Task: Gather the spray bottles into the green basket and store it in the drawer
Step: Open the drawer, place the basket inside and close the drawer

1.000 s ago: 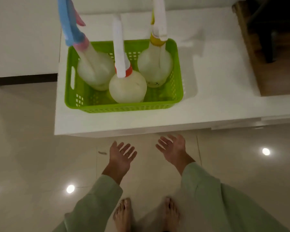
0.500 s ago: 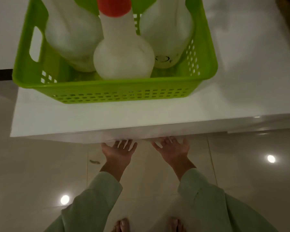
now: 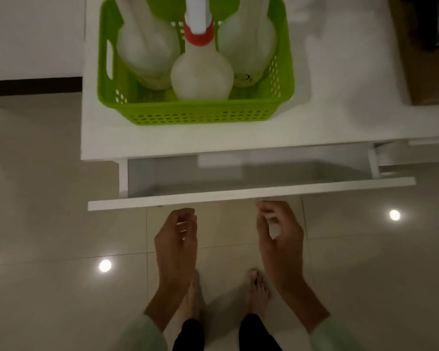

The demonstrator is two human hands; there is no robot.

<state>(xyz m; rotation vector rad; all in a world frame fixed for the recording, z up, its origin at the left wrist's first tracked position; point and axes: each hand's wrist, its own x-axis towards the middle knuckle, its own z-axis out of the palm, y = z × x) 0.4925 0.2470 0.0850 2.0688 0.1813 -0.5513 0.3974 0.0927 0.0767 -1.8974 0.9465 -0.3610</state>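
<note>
The green basket (image 3: 195, 114) stands on the white cabinet top (image 3: 327, 102) with three whitish spray bottles upright in it: one at the left (image 3: 147, 49), one with a red collar in the middle (image 3: 202, 77), one at the right (image 3: 249, 44). Below the top, a white drawer (image 3: 251, 192) is pulled partly out and its inside looks bare. My left hand (image 3: 176, 239) and my right hand (image 3: 279, 231) hover just in front of the drawer front, fingers curled, holding nothing. The right fingertips are close to the drawer's lower edge.
Glossy beige floor tiles (image 3: 48, 224) spread around, with light reflections. My bare feet (image 3: 256, 287) stand below the hands. A brown surface (image 3: 426, 59) lies at the far right of the cabinet top. A second drawer (image 3: 416, 150) sits to the right.
The drawer under the cabinet top has come out towards me. My hands moved from under the cabinet edge back with it and now have curled fingers.
</note>
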